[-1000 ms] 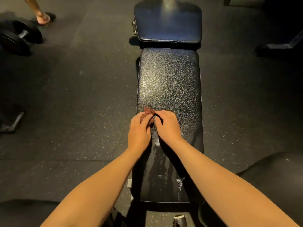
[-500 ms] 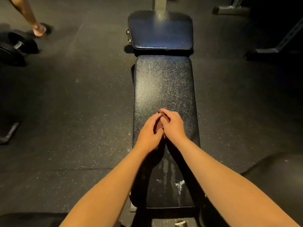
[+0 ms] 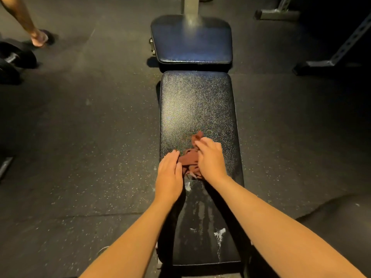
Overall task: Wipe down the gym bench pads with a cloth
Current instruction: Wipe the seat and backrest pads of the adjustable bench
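The dark rubber floor (image 3: 80,137) fills most of the view. A rack frame (image 3: 341,49) stands far right, a dumbbell (image 3: 14,59) lies far left, and another person's leg (image 3: 24,19) is beside it.

The long pad (image 3: 197,101) runs down the middle from near to far. Its near stretch, between the forearms, looks dark and streaked with damp, with a few white smears (image 3: 219,233) left on it. Its far stretch carries a fine speckled sheen that looks unwiped. I judge the wiping to be partly done on this pad, with the smears needing another pass and the far half not yet reached.

The far pad (image 3: 190,41), just beyond the long one, shows no streaks and probably has not been wiped yet.

The right hand (image 3: 211,159) is on the middle of the long pad, its grip curled down over the cloth (image 3: 188,159) and bunching it. The fingertips are blurred, so how tightly it holds is unclear. The left hand (image 3: 168,175) lies at the pad's left edge with fingers nearly straight, touching the cloth's left side and holding nothing.

The cloth, reddish-brown and crumpled, sits on the pad between the two hands, with one strip poking out past the right fingertips.
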